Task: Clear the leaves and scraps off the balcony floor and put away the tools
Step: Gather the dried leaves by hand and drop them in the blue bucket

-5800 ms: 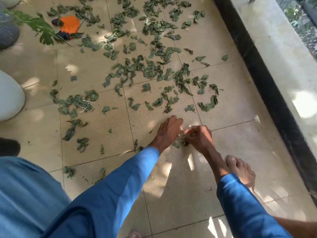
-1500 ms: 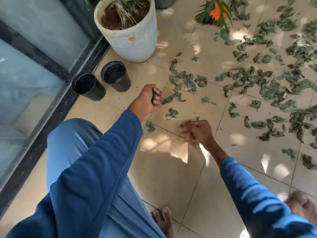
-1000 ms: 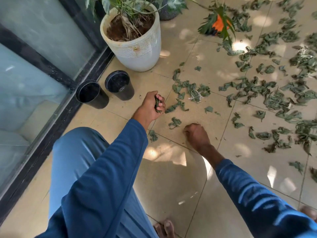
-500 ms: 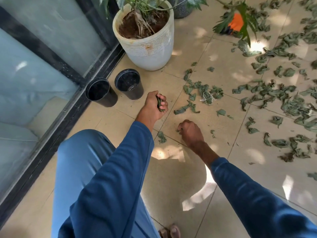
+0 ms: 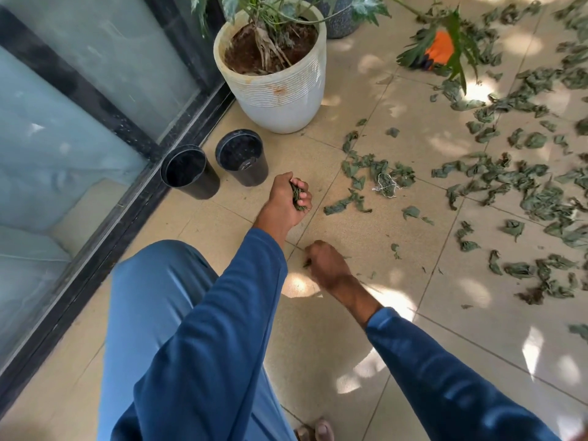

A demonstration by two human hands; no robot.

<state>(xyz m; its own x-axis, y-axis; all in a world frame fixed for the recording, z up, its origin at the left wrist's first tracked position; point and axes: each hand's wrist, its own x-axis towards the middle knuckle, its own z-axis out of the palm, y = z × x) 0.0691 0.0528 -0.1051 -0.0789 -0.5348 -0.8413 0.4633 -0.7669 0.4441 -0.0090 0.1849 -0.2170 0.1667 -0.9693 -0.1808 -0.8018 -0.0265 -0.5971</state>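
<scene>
Wilted green leaves [image 5: 521, 186] lie scattered over the beige tiled floor [image 5: 366, 329], thickest to the right. My left hand [image 5: 286, 205] is raised a little above the floor and grips a bunch of picked-up leaves [image 5: 297, 195]. My right hand [image 5: 324, 262] is down on the tile just below it, fingers curled round a small leaf scrap [image 5: 307, 264]. A tangle of white string [image 5: 385, 186] sits in a small leaf pile beyond my hands. An orange glove [image 5: 440, 49] lies at the top right, partly behind a plant frond.
Two empty black plastic pots [image 5: 191, 171] [image 5: 243, 157] stand beside the dark door track [image 5: 105, 218] of a glass sliding door. A large white planter [image 5: 280, 71] with a plant stands behind them. My blue trouser leg [image 5: 152, 313] fills the lower left.
My view has swung left from the open floor to the pots and door. My right hand has slid left along the tile, picking a scrap; my left hand keeps its bunch.
</scene>
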